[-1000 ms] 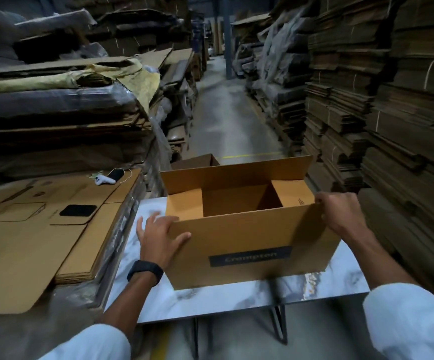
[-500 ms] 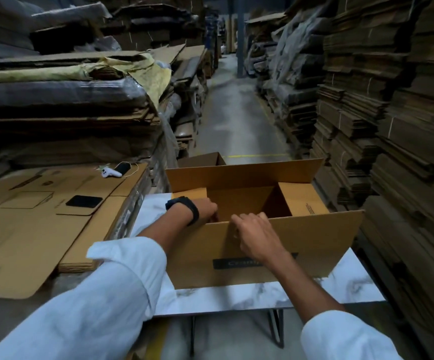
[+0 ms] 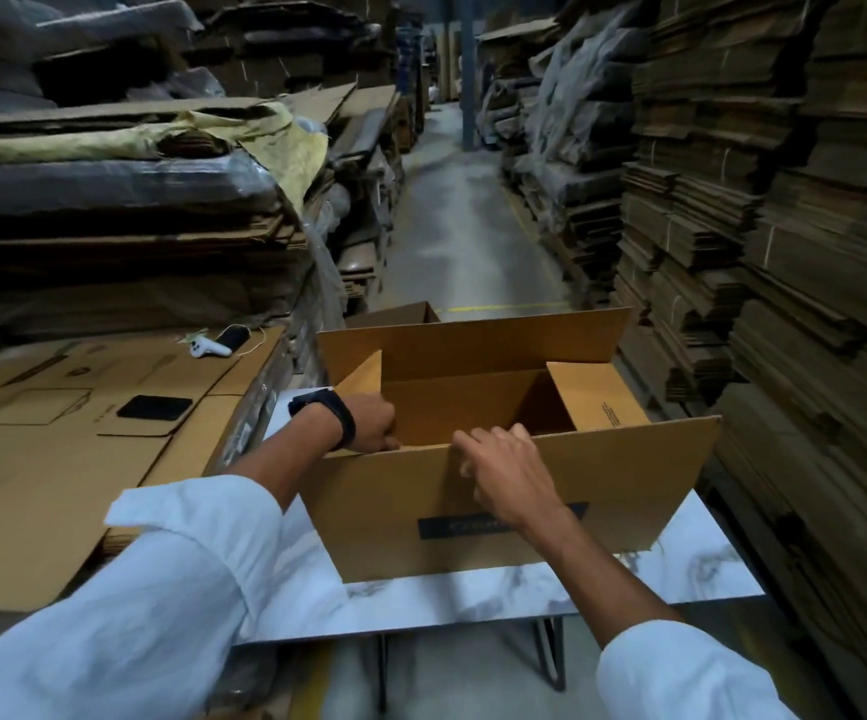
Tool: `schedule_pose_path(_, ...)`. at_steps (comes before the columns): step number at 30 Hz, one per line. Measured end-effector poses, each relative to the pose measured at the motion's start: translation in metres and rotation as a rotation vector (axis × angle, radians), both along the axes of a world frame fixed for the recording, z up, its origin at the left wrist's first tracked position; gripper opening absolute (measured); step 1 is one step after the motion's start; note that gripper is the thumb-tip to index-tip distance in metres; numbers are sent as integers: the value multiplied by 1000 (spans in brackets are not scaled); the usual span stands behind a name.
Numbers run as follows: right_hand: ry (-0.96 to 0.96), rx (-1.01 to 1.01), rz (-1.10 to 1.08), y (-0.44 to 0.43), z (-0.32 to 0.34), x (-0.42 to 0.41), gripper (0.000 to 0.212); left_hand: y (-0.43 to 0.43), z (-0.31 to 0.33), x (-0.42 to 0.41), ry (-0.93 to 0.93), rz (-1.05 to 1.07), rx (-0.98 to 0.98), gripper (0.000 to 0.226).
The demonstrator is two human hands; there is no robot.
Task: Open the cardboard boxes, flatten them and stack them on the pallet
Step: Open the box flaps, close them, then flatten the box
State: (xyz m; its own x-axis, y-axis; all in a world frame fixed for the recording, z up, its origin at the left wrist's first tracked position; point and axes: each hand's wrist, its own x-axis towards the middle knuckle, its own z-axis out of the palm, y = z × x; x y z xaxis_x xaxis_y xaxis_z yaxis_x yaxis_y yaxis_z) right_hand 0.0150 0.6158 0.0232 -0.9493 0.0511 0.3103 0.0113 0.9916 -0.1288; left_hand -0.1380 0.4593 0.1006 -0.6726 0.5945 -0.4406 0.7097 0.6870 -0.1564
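Since half a second ago little has shifted: both hands have stayed at the near wall of the box, the left reaching a touch deeper inside, and a second ago they were out at the box's two ends.

At far left lies a pile of flattened cardboard (image 3: 57, 459), presumably the stack on the pallet, though the pallet itself is hidden beneath it. A black phone (image 3: 154, 407) and a white controller (image 3: 208, 348) rest on top, likely parked there to keep the work surface free.

The left hand (image 3: 369, 423), with a dark watch (image 3: 330, 414) on the wrist, dips over the box's near left corner; its fingertips are hidden inside, so I cannot tell whether it is pinching anything. It seems to be reaching for the bottom flaps to push them loose.

The cardboard box (image 3: 499, 511) stands upright on the white marble-patterned table (image 3: 473, 595), top flaps open, not yet collapsed.

The right hand (image 3: 504, 475) sits at the middle of the near wall, fingers curled over the top edge and pressed on the cardboard, apparently steadying the box.

Stacks of flat cardboard (image 3: 784, 252) line the right.
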Motion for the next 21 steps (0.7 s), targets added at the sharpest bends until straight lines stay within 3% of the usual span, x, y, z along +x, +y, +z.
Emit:
schedule_pose_path(4,6,-6,-12,2,-1,-6,40,-45,4,-11,128,199,270,20)
schedule_pose_path(7,-18,-5,-14,3,1,-9,38,-65,-1,-8,95,380,507,4)
schedule_pose_path(11,-5,-3,-2,1,4,-9,39,-66,-22,6,67,536,768,16)
schedule_pose_path(13,-10,-5,3,1,4,-9,39,-56,-35,7,70,613,867,12)
schedule_pose_path(14,-17,-6,4,2,4,-8,38,-51,-40,8,50,642,887,10)
schedule_pose_path(18,-36,-42,42,5,8,-4,21,-42,-54,13,58,578,741,45)
schedule_pose_path(21,-145,-175,-8,11,25,-8,42,-46,-58,14,78,567,698,52)
